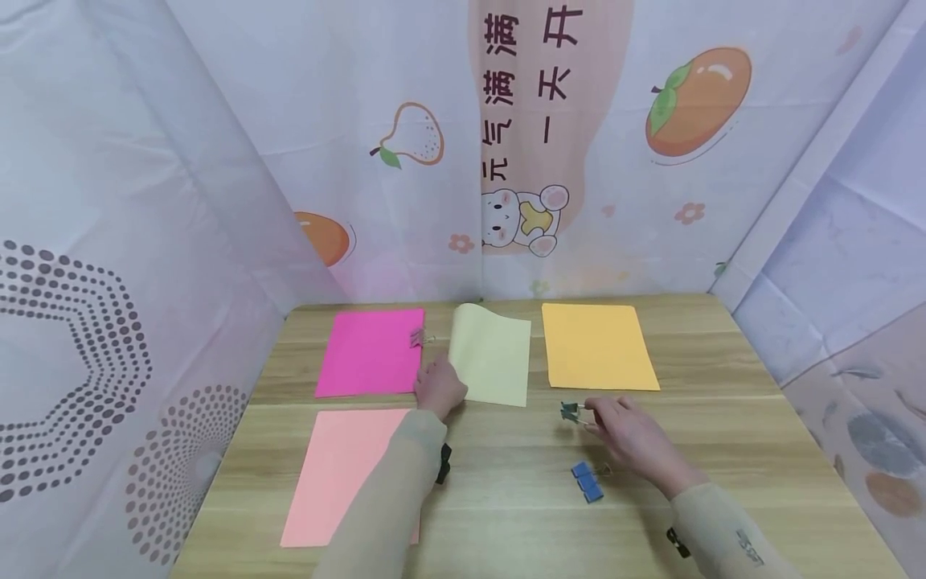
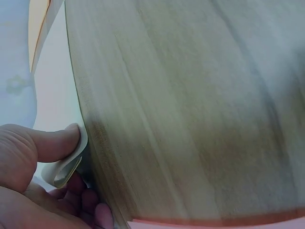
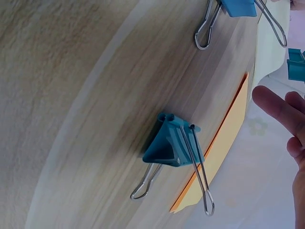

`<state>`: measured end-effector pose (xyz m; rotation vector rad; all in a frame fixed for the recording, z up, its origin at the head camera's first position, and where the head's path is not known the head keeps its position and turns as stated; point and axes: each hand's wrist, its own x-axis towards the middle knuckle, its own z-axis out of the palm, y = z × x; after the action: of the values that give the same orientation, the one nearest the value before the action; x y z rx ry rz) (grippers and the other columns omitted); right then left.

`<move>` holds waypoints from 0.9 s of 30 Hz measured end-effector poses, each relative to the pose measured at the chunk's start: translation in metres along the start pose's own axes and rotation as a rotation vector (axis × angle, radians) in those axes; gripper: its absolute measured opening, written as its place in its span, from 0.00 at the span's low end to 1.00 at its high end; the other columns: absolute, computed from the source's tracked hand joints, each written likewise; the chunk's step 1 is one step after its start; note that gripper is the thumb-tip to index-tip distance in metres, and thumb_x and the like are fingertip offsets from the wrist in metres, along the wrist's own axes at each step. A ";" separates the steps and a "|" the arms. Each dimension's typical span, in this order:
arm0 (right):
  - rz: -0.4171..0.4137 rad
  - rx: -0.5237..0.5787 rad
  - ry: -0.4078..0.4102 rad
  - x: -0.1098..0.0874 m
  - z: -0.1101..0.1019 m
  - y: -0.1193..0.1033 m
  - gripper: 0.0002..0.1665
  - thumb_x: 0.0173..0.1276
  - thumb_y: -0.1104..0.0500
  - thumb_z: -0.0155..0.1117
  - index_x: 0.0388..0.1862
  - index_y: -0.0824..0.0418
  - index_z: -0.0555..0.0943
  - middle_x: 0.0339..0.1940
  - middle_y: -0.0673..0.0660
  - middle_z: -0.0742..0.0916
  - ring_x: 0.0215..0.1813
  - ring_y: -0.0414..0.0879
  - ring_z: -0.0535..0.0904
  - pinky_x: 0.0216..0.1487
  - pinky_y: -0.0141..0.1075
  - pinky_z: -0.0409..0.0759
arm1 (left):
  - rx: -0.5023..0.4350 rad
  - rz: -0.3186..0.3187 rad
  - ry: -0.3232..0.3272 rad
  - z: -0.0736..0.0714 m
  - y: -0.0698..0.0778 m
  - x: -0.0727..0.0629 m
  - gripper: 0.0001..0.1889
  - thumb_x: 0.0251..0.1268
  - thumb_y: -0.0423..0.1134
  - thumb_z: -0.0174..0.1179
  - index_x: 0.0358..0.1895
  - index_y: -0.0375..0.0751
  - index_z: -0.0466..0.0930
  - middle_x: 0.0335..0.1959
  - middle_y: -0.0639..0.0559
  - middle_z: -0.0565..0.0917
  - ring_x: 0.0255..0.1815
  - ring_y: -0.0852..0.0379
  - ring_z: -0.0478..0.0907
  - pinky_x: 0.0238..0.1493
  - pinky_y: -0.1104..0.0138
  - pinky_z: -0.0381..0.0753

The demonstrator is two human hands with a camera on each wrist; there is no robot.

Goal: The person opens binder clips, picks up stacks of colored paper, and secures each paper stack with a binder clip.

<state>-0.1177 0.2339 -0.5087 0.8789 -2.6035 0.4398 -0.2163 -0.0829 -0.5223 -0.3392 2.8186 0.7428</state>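
My left hand point(image 1: 440, 388) grips the left edge of a pale yellow sheet of paper point(image 1: 497, 358). In the left wrist view, the thumb presses on the sheet point(image 2: 55, 95), whose edge curls over into a fold above the bent fingers. My right hand point(image 1: 633, 434) pinches a dark green binder clip point(image 1: 570, 412) by its wire handle, level with the sheet's lower edge and to its right. At the right wrist view's edge, part of that clip point(image 3: 296, 64) shows beside the fingers. Below the right hand, blue binder clipping hardware, a blue binder clip point(image 1: 587, 482), lies on the table.
A magenta sheet point(image 1: 369, 354) with a pink binder clip point(image 1: 417, 338) at its right edge lies back left. In front is a salmon-pink sheet point(image 1: 340, 474), partly covered by the left sleeve. An orange-yellow sheet point(image 1: 599, 346) lies back right. Printed curtains point(image 1: 405, 217) border the wooden table point(image 1: 506, 498).
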 end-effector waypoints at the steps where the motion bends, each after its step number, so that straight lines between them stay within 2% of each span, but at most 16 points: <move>1: 0.005 -0.001 -0.006 -0.001 0.000 0.000 0.22 0.61 0.64 0.76 0.51 0.64 0.77 0.32 0.49 0.82 0.34 0.41 0.74 0.35 0.38 0.77 | -0.001 0.002 -0.006 0.000 -0.002 -0.001 0.21 0.58 0.33 0.66 0.53 0.33 0.72 0.46 0.38 0.77 0.55 0.37 0.71 0.60 0.45 0.71; 7: 0.025 -0.008 -0.031 -0.001 0.000 -0.002 0.22 0.62 0.64 0.76 0.52 0.64 0.77 0.32 0.49 0.83 0.35 0.41 0.74 0.38 0.39 0.78 | 0.017 -0.001 -0.019 -0.005 -0.008 -0.004 0.21 0.54 0.38 0.68 0.49 0.32 0.72 0.44 0.37 0.75 0.52 0.37 0.72 0.54 0.47 0.74; 13: 0.057 0.001 -0.067 -0.001 -0.002 -0.004 0.21 0.64 0.63 0.74 0.53 0.63 0.77 0.34 0.51 0.85 0.38 0.44 0.78 0.41 0.43 0.80 | -0.016 -0.002 0.000 -0.006 -0.013 -0.006 0.30 0.52 0.39 0.72 0.53 0.30 0.66 0.47 0.36 0.75 0.50 0.38 0.71 0.52 0.50 0.75; 17: 0.050 -0.015 -0.060 -0.001 -0.001 -0.004 0.21 0.64 0.62 0.75 0.52 0.64 0.77 0.34 0.51 0.85 0.37 0.45 0.79 0.42 0.43 0.80 | -0.064 0.002 0.007 -0.008 -0.015 -0.008 0.32 0.50 0.36 0.73 0.54 0.32 0.63 0.44 0.38 0.75 0.45 0.40 0.72 0.48 0.51 0.75; 22: 0.038 -0.034 -0.050 -0.002 0.000 -0.003 0.21 0.62 0.62 0.75 0.51 0.65 0.77 0.34 0.52 0.85 0.36 0.44 0.78 0.42 0.42 0.78 | -0.062 0.027 0.026 -0.012 -0.016 -0.011 0.33 0.49 0.37 0.76 0.52 0.33 0.63 0.38 0.40 0.76 0.40 0.42 0.76 0.44 0.51 0.77; 27: 0.055 -0.019 -0.070 -0.003 0.000 -0.003 0.21 0.63 0.62 0.74 0.52 0.64 0.77 0.35 0.52 0.86 0.37 0.44 0.78 0.43 0.43 0.77 | -0.062 0.010 0.012 -0.016 -0.017 -0.011 0.27 0.54 0.33 0.68 0.53 0.32 0.63 0.38 0.40 0.76 0.39 0.43 0.75 0.43 0.50 0.76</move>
<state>-0.1136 0.2336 -0.5091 0.8327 -2.6971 0.4057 -0.2028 -0.1035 -0.5141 -0.3414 2.8147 0.8344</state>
